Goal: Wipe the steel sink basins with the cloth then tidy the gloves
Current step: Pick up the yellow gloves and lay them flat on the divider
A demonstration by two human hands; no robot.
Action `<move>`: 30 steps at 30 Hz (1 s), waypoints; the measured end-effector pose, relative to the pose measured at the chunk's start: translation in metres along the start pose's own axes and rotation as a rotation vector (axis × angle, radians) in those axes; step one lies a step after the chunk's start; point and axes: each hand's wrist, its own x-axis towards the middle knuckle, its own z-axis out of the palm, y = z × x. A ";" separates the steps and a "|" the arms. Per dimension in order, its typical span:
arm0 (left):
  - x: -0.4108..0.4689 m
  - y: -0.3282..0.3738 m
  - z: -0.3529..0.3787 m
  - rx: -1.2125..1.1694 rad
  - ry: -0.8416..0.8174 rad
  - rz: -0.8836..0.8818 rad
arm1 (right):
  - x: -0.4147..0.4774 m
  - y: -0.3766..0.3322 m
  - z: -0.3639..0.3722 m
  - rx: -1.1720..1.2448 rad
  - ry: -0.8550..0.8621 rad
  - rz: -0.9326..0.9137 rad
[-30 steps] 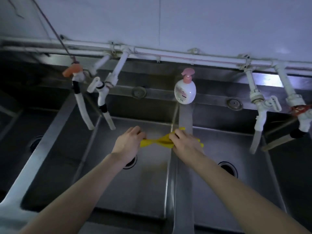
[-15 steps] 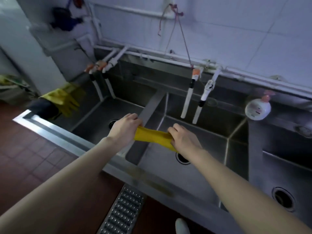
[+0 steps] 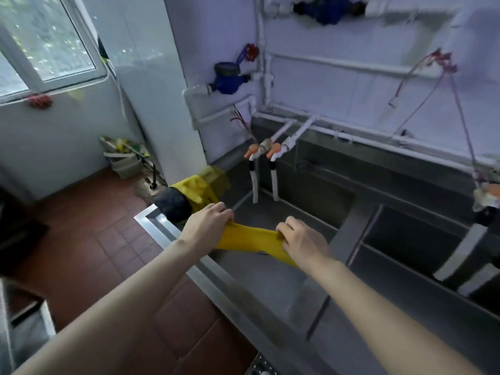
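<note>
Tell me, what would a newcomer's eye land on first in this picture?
The bright yellow strip of soft material pulled taut between the left hand and the right hand, fingers curled round each end, above the leftmost steel sink basin. Next, the yellow rubber gloves with a dark cuff draped over that sink's far left corner, and the blue water meter on the white pipes up the wall.

Person seen only as two arms. Left forearm (image 3: 121, 301) and right forearm (image 3: 392, 315): bare along the whole visible length, slim, smooth, looking thicker toward the lower frame edge through the wide lens. Left hand (image 3: 207, 226) and right hand (image 3: 303, 239): bare, knuckles and finger backs showing. Nails too soft to make out. Anything above the elbows lies outside the frame
</note>
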 end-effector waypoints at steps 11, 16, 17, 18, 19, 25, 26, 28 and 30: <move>0.101 -0.171 0.013 0.037 -0.058 -0.027 | 0.186 -0.025 0.066 0.069 -0.106 -0.073; 0.140 -0.239 0.033 0.042 -0.013 0.046 | 0.252 -0.040 0.089 0.063 -0.089 -0.028; 0.149 -0.253 0.037 0.030 -0.004 0.059 | 0.263 -0.043 0.096 0.059 -0.082 -0.004; 0.157 -0.266 0.040 0.013 0.003 0.065 | 0.275 -0.046 0.101 0.053 -0.079 0.020; 0.165 -0.280 0.045 -0.006 0.005 0.070 | 0.285 -0.051 0.107 0.045 -0.081 0.047; 0.196 -0.355 0.060 -0.080 -0.013 0.161 | 0.339 -0.089 0.138 -0.023 -0.028 0.199; 0.199 -0.368 0.065 -0.096 -0.007 0.161 | 0.349 -0.096 0.145 -0.038 -0.026 0.223; 0.204 -0.394 0.077 -0.120 -0.004 0.160 | 0.368 -0.110 0.157 -0.069 -0.028 0.267; 0.206 -0.412 0.090 -0.142 -0.003 0.169 | 0.379 -0.124 0.168 -0.102 -0.010 0.317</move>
